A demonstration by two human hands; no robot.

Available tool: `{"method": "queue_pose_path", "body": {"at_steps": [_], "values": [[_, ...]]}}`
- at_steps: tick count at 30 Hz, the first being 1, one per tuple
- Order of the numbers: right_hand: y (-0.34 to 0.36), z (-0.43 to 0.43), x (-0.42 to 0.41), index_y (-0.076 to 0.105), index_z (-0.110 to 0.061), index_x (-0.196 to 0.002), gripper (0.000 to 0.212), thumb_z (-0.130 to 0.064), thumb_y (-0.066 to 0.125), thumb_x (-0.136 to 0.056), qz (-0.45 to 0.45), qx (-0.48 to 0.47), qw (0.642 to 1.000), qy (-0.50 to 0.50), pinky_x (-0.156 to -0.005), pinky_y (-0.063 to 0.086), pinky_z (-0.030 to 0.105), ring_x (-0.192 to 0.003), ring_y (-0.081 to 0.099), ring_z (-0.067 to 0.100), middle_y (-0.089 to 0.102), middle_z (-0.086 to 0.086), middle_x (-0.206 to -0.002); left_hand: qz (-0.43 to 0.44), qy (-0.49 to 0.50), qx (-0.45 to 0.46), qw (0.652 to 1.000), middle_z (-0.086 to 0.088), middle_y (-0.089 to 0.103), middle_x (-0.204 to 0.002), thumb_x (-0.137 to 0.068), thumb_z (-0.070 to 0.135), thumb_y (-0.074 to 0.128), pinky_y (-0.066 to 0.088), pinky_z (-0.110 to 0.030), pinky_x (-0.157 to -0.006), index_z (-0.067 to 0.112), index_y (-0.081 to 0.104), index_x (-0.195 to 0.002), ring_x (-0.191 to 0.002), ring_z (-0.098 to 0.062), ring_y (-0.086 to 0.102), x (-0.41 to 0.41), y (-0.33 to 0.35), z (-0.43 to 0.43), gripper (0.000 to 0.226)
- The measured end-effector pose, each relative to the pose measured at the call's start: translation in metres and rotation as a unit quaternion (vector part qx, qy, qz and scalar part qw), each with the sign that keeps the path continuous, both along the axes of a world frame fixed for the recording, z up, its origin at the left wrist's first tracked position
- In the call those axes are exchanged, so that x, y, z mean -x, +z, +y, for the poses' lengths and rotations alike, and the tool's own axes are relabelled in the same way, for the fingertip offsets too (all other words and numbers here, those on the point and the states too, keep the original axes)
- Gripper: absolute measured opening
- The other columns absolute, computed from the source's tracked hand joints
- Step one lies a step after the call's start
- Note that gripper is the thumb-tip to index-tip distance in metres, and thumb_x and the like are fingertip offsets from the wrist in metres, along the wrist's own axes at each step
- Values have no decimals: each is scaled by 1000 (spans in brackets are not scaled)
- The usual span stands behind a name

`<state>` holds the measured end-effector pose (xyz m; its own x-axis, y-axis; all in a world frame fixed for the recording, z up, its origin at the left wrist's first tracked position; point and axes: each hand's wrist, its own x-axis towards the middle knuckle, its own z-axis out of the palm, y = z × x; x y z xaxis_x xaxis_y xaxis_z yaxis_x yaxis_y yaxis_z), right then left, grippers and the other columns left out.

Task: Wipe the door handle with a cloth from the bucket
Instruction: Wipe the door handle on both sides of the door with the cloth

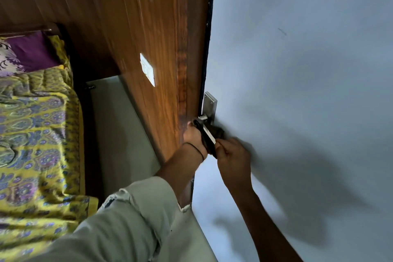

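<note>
Right hand (232, 156) pinches lower end of dark cloth (209, 140); left hand (194, 137) grips its upper part. Cloth wraps around metal door handle (207, 132) at pale door (297, 70) edge, wood frame (161, 59) beyond.

the door (297, 70) filling the right of the frame is showing pale blue-grey, with a black strip running down its edge. the door handle (209, 134) is gleaming silver-grey against a dark brown cloth (218, 133). the panelling (119, 38) across the upper middle is glowing in brown wood grain, carrying a white switch plate (147, 69). at left, the bedspread (38, 134) is showing yellow with blue and purple paisley. the sleeve (127, 219) at lower centre is looking pale beige.
</note>
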<state>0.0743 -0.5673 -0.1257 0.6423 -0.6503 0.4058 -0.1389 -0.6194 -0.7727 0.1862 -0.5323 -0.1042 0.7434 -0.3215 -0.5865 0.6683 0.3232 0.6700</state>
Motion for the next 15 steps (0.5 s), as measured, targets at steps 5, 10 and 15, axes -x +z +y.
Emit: {"method": "queue_pose_path", "body": {"at_steps": [5,10,15], "values": [[1,-2,3,76,-4,-91,28,-18,53,-86,-7,-11,1000,-1,-67,53,36,-73,64,24,67,8,-81,-9,-27,79,996,-22,63,-119,-102,45,42,53,-43,-93,3,53,-133,-113,-37,63,32,-14,7,53],[-1,-2,3,78,-7,-92,25,-17,55,-88,-9,-14,1000,-3,-65,44,16,-71,63,20,64,0,-79,-100,-28,-47,993,-5,65,-90,-105,39,37,51,-9,-61,5,57,-119,-80,-15,63,31,-4,3,42],[-3,-5,2,74,-8,-80,24,-16,53,-89,12,15,1000,8,-60,40,25,-66,56,18,61,2,-75,-215,-86,-274,933,-22,58,-130,-107,34,23,45,-33,-98,-3,50,-133,-121,-34,56,4,12,-8,53]]}}
